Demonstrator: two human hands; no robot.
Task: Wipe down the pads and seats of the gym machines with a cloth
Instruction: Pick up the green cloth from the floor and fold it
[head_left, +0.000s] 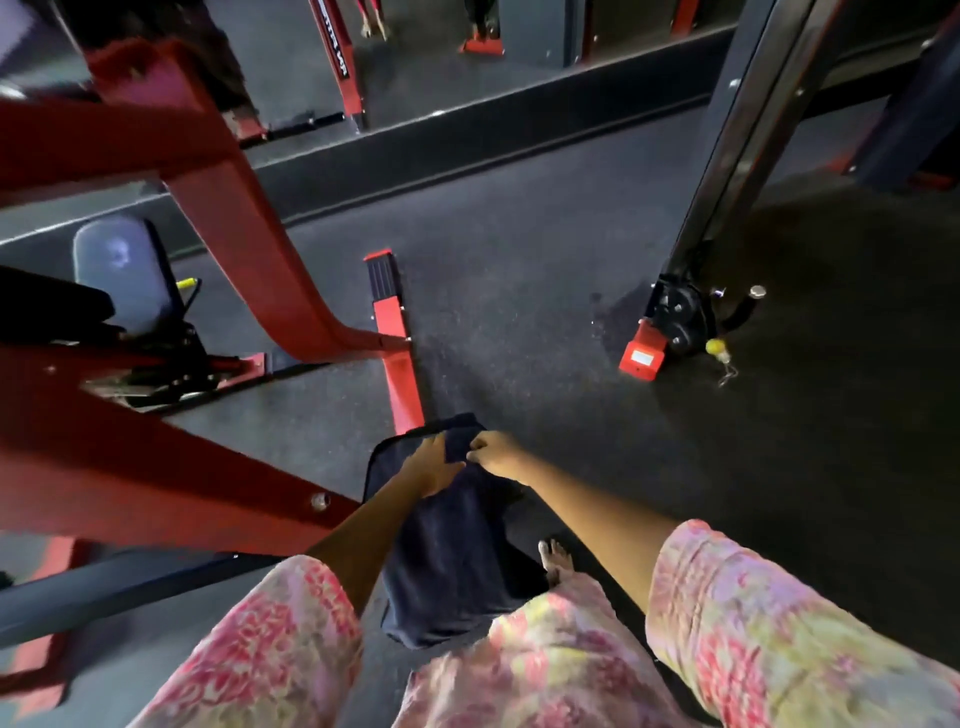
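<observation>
Both hands' grip (470, 457) on dark cloth (452, 561)

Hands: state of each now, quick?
Left hand: holds the dark cloth near its top edge.
Right hand: pinches the same cloth's top.

The single head-worn wide-angle camera is looking steeply forward and down from standing height, sitting close over the person's forearms and patterned sleeves (779, 623) and taking in the dark gym floor (519, 291) and red machine frame (218, 171) beyond.
</observation>
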